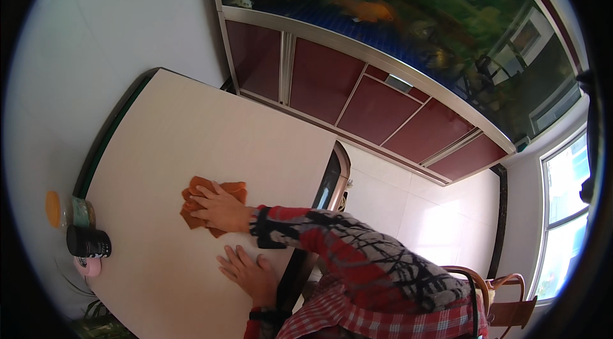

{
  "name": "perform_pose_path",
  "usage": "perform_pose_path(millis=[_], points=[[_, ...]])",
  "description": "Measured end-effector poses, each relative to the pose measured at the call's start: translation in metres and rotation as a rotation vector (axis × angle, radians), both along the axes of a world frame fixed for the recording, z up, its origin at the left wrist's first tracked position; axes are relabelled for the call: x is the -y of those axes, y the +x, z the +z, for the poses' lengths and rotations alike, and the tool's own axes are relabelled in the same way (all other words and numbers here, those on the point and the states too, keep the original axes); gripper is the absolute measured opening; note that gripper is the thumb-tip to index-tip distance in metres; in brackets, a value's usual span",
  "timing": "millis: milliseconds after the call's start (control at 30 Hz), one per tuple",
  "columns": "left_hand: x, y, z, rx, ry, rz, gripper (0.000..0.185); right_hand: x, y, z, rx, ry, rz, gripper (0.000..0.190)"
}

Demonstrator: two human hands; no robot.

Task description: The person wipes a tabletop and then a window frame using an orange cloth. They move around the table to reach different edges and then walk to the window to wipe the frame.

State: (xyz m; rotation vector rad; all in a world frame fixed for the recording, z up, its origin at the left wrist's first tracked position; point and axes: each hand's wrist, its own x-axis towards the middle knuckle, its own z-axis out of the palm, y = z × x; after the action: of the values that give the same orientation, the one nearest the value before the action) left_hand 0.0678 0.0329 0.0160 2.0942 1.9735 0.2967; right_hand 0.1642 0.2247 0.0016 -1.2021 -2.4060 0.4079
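Note:
My right hand (222, 208) lies palm down on a crumpled orange-brown cloth (234, 190), holding it against the pale tabletop (191, 133). Its fingers are spread over the folds, and the cloth's edges stick out around them. Nearer to me, my left hand (249, 274) rests flat on the same tabletop with its fingers apart and nothing in it. A dark band circles the left wrist. The underside of the cloth is hidden.
A jar with a yellow lid (52, 208), a black tub (88, 241) and a pink round object (88, 266) stand at the table's far edge by the white wall (129, 13). A fish tank (407, 18) on a dark red cabinet (325, 80) stands to the right. Behind is a chair (512, 312).

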Motion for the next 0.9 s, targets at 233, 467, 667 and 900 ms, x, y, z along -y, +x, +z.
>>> perform_pose_path(millis=[233, 467, 667, 900], points=[[-0.003, -0.002, -0.010, -0.018, 0.026, -0.007, 0.065, -0.101, -0.015, -0.002, 0.027, 0.087, -0.066, 0.045], [-0.001, -0.005, -0.018, -0.037, 0.084, -0.038, 0.064, -0.182, 0.063, -0.006, 0.109, 0.133, -0.316, 0.047], [-0.001, 0.001, -0.014, -0.049, 0.086, -0.036, 0.066, -0.188, 0.166, 0.010, 0.185, -0.050, -0.510, 0.048], [0.001, -0.002, -0.012, -0.031, 0.127, -0.070, 0.065, -0.158, 0.215, 0.010, 0.188, -0.083, -0.792, 0.050]])
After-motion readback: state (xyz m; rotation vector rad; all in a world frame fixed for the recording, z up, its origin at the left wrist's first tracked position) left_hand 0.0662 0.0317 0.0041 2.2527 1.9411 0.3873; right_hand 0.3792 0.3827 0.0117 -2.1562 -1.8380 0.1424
